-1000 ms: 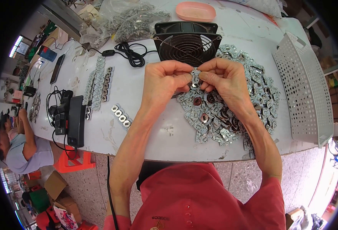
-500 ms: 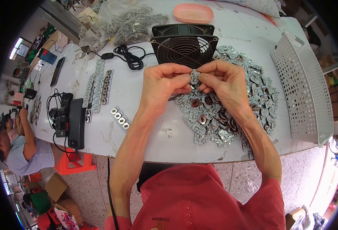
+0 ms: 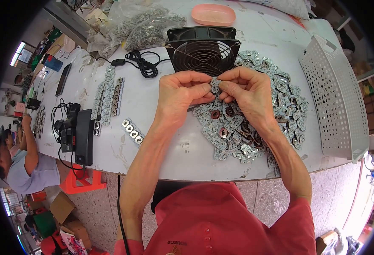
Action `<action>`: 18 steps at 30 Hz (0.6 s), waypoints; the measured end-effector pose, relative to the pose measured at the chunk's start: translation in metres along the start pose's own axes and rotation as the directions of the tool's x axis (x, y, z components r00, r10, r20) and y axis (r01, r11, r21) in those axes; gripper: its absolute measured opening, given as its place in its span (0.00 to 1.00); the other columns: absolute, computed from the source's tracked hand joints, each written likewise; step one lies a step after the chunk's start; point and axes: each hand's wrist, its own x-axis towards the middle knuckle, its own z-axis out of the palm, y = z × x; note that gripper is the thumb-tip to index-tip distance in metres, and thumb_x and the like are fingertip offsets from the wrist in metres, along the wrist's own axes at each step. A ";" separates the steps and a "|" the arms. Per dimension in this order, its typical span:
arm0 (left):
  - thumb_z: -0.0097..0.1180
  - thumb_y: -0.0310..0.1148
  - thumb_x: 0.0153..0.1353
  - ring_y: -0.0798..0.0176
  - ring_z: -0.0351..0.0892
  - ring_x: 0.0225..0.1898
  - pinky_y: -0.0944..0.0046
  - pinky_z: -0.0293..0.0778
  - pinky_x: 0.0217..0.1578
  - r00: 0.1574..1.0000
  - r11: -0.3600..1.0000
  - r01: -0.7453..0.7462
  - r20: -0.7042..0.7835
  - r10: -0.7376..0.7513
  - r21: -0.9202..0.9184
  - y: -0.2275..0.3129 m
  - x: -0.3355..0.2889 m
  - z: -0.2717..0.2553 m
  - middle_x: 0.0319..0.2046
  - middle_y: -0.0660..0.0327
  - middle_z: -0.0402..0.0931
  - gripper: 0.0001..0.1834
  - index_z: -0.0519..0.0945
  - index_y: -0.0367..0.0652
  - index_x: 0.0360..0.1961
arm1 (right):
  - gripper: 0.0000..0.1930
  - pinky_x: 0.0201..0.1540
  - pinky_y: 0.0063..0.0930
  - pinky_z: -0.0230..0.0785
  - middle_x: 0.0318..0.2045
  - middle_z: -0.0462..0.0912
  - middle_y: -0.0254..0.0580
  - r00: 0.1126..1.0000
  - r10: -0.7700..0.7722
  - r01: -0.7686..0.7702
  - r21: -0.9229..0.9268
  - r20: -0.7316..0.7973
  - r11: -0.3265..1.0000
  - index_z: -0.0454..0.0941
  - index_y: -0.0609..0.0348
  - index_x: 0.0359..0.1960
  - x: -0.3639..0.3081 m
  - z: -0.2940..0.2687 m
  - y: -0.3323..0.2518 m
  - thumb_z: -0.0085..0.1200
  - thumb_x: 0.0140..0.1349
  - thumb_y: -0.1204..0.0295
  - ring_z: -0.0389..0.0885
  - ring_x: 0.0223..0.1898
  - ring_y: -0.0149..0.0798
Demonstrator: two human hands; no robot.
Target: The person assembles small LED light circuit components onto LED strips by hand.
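Between my two hands is a small silvery metal plate (image 3: 215, 85), held up over the table in front of a black fan (image 3: 204, 55). My left hand (image 3: 178, 93) pinches its left side with thumb and forefinger. From the other side, the thumb and forefinger of my right hand (image 3: 248, 91) close on the same piece. Below and to the right spreads a heap of similar metal plates (image 3: 246, 140), some with dark or coppery round parts. A short row of plates with round silver parts (image 3: 133, 131) lies left of my left forearm.
Long rows of plates (image 3: 107, 97) lie at the left beside a black power adapter (image 3: 84, 136). A white perforated basket (image 3: 335, 97) stands at the right. Behind are bags of small parts (image 3: 153, 32) and a pink tray (image 3: 213, 15). A co-worker (image 3: 29, 165) sits far left.
My hands keep nearly the same pinch on the plate, with only tiny shifts. At the far left, the co-worker's arm has moved slightly.
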 end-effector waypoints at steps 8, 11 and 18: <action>0.54 0.18 0.51 0.65 0.79 0.25 0.69 0.79 0.28 1.000 0.999 0.005 0.028 -0.006 0.052 0.005 -0.002 0.001 0.27 0.54 0.78 0.10 0.77 0.28 0.37 | 0.04 0.24 0.17 0.70 0.20 0.79 0.39 0.999 0.049 -0.049 -0.014 0.023 0.999 0.77 0.69 0.30 0.001 -0.002 -0.004 0.52 0.52 0.81 0.76 0.20 0.26; 0.54 0.20 0.52 0.66 0.79 0.23 0.70 0.78 0.27 1.000 0.992 -0.006 0.030 0.002 0.124 0.006 -0.003 0.002 0.26 0.56 0.78 0.11 0.78 0.29 0.38 | 0.05 0.23 0.17 0.69 0.19 0.78 0.40 0.997 0.079 -0.079 -0.027 0.025 0.997 0.77 0.70 0.29 0.001 -0.002 -0.008 0.53 0.51 0.81 0.75 0.19 0.26; 0.54 0.20 0.52 0.66 0.78 0.21 0.70 0.77 0.25 1.000 0.968 -0.017 -0.009 0.020 0.251 0.005 -0.002 0.003 0.24 0.56 0.78 0.09 0.79 0.30 0.36 | 0.05 0.22 0.18 0.69 0.19 0.79 0.41 0.992 0.105 -0.101 -0.056 0.067 0.993 0.78 0.71 0.29 0.003 -0.003 -0.007 0.53 0.50 0.80 0.76 0.18 0.27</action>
